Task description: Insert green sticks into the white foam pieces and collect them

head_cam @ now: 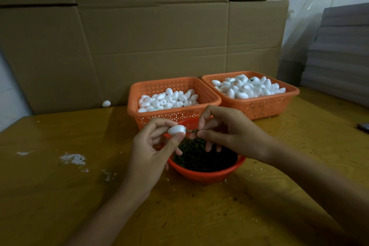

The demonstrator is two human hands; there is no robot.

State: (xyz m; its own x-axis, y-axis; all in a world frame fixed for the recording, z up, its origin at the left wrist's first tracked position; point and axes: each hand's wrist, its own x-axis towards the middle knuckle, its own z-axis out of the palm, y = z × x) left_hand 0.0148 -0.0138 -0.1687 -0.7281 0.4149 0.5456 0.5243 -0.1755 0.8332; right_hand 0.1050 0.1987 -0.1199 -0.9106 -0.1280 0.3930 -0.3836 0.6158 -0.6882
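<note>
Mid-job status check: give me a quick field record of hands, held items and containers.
left hand: pinches white foam piece
right hand: pinches green stick, its tip at the foam piece
red bowl: green sticks, below the hands
left basket: foam pieces
right basket: foam pieces, heaped higher
stray foam piece: on table, by cardboard

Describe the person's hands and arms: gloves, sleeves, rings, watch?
Left hand and right hand are both bare, with no gloves. No sleeves show on either forearm up to the frame edge. No rings, watch or bracelet are visible in this dim light.
</note>
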